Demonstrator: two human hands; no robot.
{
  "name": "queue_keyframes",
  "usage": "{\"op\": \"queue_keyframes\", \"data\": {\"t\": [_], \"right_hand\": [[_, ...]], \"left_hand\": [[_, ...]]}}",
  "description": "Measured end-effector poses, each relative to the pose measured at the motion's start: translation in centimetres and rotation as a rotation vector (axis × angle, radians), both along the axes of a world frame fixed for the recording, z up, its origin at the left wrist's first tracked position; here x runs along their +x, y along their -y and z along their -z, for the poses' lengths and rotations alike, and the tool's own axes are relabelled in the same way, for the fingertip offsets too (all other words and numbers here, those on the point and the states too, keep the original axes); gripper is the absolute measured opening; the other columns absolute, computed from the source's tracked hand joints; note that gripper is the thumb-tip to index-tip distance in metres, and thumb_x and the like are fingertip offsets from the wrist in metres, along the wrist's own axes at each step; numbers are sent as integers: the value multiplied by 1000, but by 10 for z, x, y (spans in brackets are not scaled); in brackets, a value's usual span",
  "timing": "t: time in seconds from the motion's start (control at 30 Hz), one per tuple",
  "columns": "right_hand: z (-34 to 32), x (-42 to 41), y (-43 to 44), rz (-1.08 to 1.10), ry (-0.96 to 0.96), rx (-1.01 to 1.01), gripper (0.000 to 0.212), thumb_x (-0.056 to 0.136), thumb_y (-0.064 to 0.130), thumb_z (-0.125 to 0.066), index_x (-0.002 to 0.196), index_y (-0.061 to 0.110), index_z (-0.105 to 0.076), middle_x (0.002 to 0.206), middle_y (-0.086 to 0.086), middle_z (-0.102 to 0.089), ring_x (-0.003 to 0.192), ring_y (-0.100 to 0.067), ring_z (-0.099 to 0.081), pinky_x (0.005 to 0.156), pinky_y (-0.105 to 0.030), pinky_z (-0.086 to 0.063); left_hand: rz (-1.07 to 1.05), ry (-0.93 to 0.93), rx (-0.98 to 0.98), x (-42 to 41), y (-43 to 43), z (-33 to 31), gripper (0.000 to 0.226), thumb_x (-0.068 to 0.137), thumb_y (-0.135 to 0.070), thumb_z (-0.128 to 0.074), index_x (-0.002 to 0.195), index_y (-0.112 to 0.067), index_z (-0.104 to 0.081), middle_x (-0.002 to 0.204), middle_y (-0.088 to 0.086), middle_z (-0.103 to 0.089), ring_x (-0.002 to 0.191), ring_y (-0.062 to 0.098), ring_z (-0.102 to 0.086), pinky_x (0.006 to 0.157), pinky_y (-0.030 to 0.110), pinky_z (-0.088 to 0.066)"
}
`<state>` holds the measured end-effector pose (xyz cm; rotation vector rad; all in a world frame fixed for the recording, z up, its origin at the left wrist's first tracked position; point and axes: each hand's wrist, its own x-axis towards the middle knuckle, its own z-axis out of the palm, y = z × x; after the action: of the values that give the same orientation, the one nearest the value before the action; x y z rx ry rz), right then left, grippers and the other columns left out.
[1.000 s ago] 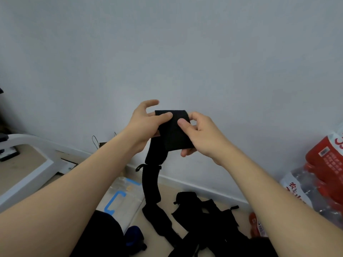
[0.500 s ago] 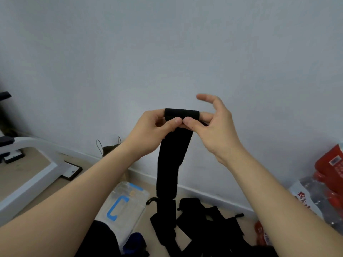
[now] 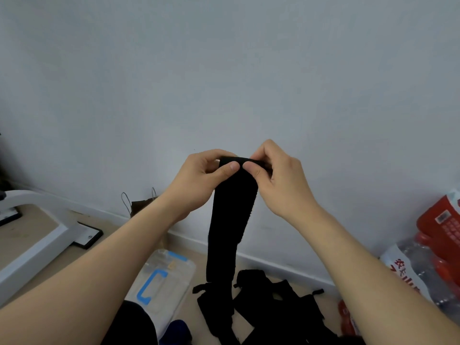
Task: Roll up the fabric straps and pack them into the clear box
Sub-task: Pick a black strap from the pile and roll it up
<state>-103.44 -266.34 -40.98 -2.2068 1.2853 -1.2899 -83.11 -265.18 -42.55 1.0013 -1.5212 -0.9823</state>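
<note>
A: What are the fingers (image 3: 230,168) doing?

B: Both sets are curled and pinching. The person's left hand (image 3: 201,175) presses its thumb on the front of a long black fabric strap (image 3: 231,220), with the other fingers curled behind it. The right hand (image 3: 278,178) grips the same way just beside it, and the two thumb tips nearly meet.

A: Which part of the strap do they hold?

B: The top end, turned over into a small tight roll (image 3: 236,160) between the two hands. The rest hangs toward six o'clock, and its lower end lies on the light wooden floor (image 3: 37,232).

A: Where is the box?

B: The clear plastic box with a blue handle (image 3: 169,277) lies on the floor at seven o'clock from the hands, well apart from them.

A: And the other straps?

B: A heap of loose black straps (image 3: 273,302) sits on the floor at five o'clock, just beside the hanging strap's end.

A: Farther out?

B: At eight o'clock a brown paper bag (image 3: 142,205) stands against the pale grey wall (image 3: 224,70), and beyond it is a white metal frame (image 3: 37,242). At four o'clock lies a wrapped pack of red-labelled bottles (image 3: 443,245).
</note>
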Motion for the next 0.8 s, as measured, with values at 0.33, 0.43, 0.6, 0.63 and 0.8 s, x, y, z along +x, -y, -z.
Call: {"op": "queue_keyframes", "data": {"t": [0.33,0.43,0.6,0.63,0.8], "right_hand": [[5,-2,11,-65,217,36,16,88,11,-87,84,23,-77,82,15,-79,79,-6,-77,73,-22,-60],[7,-6,11,-77,183,93,20,85,11,-91,84,27,-79,85,20,-80,81,1,-78,77,-13,-57],[6,-22,10,-171,181,317,24,88,21,-91,109,26,-81,91,12,-83,86,-6,-80,84,-19,-62],[5,-23,10,-177,164,362,23,90,23,-88,112,25,-79,90,10,-83,80,-8,-79,79,-21,-61],[5,-23,8,-142,38,294,11,97,14,-79,93,22,-73,84,5,-81,64,-13,-71,66,-34,-60]], "left_hand": [[55,-171,127,-2,7,4,18,105,-25,-70,115,-13,-78,109,20,-80,101,34,-79,94,44,-63],[7,-157,150,-3,11,7,19,103,-31,-73,104,-13,-80,107,19,-81,94,27,-78,88,38,-63],[-18,-16,115,5,11,7,18,97,-21,-81,115,-23,-81,103,10,-83,99,22,-81,88,27,-61],[-24,27,88,5,10,5,16,96,-23,-82,112,-23,-81,101,8,-84,98,21,-81,89,29,-62],[-56,246,-4,-5,3,0,10,103,-28,-73,93,-26,-69,74,9,-77,60,17,-63,61,28,-48]]}}
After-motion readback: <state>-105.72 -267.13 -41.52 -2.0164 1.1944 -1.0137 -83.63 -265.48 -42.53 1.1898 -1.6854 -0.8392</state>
